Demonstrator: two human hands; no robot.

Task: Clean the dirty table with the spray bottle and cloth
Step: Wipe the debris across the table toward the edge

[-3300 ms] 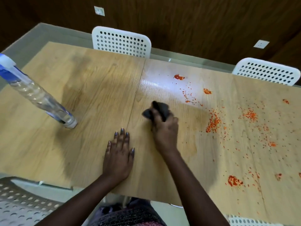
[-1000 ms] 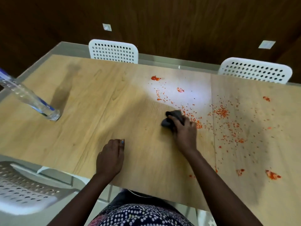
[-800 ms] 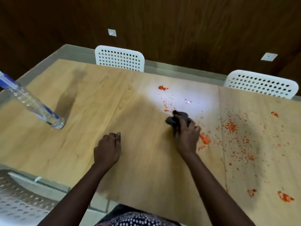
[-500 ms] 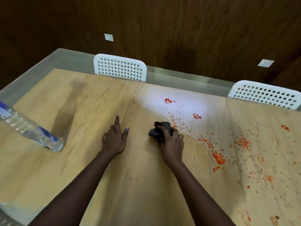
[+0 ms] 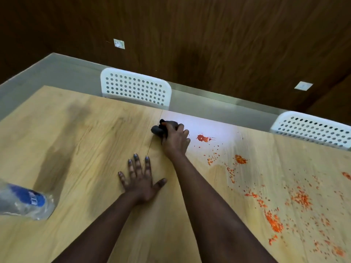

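Overall, table (image 5: 79,149): light wood-grain top, fills lower two-thirds of frame, a seam running down its centre. Left half dry and free of debris, with a dark shadow band at left. Right half soiled w/ orange-red crumbs (image 5: 273,223) scattered from centre-right to lower right; one wet red blob (image 5: 202,138) at upper centre, a smaller orange blot (image 5: 239,159) to its lower right. Bright light patch on the top near the blob.

Room: dark wood-panel wall across top of frame, two pale wall plates, upper left (image 5: 119,43) and upper right (image 5: 303,86). Grey strip of floor btwn wall and table. Two white perforated chairs at the far edge: one upper centre (image 5: 135,88), one at right (image 5: 311,130).

Container: spray bottle (image 5: 24,202), clear plastic w/ blue label, at lower-left edge of frame, resting on the table, partly cut off and blurred; contents cannot be made out.

Hands: right hand (image 5: 175,139) at upper centre, fingers closed around a dark cloth (image 5: 158,130), pressing it on the table at the seam, just left of the red blob. Left hand (image 5: 139,179) lies flat at centre, palm down, fingers spread, holding nothing. Hands apart, left below right; bottle well apart from both.
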